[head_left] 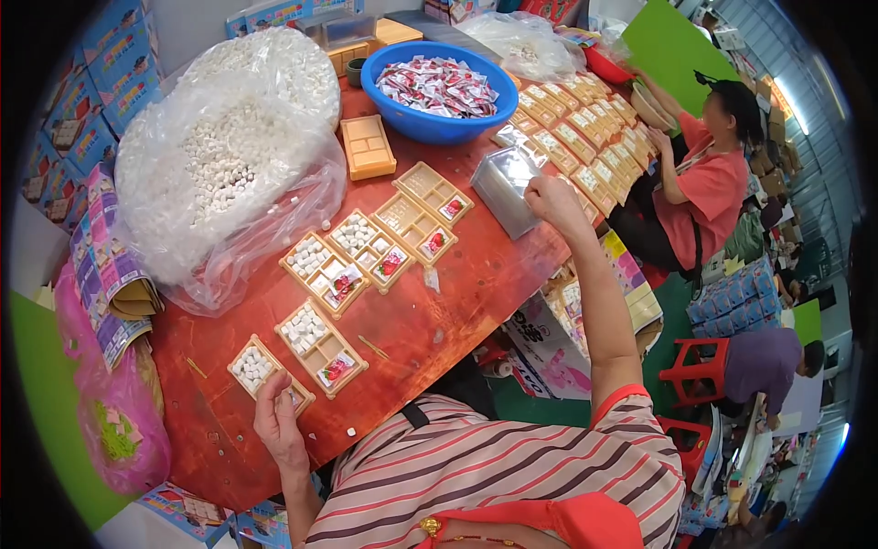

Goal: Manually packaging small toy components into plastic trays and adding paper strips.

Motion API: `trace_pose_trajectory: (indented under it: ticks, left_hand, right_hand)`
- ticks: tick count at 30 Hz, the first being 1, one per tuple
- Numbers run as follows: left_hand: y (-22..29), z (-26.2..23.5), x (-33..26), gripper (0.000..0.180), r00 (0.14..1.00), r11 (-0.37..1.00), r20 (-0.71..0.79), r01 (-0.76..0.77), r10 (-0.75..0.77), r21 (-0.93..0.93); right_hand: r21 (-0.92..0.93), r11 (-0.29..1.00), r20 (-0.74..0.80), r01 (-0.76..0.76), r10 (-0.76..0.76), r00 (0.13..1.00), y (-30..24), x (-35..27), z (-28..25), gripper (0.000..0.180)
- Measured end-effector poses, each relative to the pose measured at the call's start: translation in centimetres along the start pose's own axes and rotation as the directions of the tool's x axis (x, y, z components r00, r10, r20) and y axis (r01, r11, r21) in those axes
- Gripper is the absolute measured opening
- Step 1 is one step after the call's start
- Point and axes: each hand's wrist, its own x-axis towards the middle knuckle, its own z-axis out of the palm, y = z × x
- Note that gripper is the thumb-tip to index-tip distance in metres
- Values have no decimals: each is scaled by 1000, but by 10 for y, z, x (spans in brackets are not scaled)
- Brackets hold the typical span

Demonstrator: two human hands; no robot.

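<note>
At the near left, my left hand point(279, 423) grips the near end of a small tan compartment tray point(251, 368), whose far section holds white cubes. The fingers cover part of its lower compartments. My right hand point(555, 203) is closed at the rim of a shiny grey rectangular bin point(508, 192); what the fingers hold, if anything, is hidden. Between the hands lie several more trays. One tray point(320, 343) beside my left hand has white cubes and a red-printed sachet point(337, 369). Two farther trays, one of them this tray point(433, 194), show a sachet and no white cubes.
A huge plastic bag of white cubes point(219, 169) covers the far left. A blue basin point(439, 123) of sachets stands at the back, beside a stack of empty trays point(368, 146). Rows of filled trays point(585, 137) spread rightward, where a person in pink point(713, 174) sits.
</note>
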Motion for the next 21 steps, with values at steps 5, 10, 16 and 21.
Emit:
trace_pose_trajectory:
  ticks: [5,10,16,21]
  left_hand:
    - [-3,2,-2,27,999,1000,26,27,-27,-12]
    - [2,7,-1,27,997,999,65,31,-30,-13]
    - [5,16,-1,27,992,998,110,57,-53,-27]
    - [3,18,-4,27,992,997,110,59,-53,-50]
  right_hand:
    - [81,997,-10,-10,11,1000,-2,-2,-2,24]
    - [243,970,-9,-29,32,999,20,-2,4,25]
    - [163,987,36,11,-17,999,-2,-9,-7,26]
    - [156,987,19,32,-36,999,0,-8,-9,25]
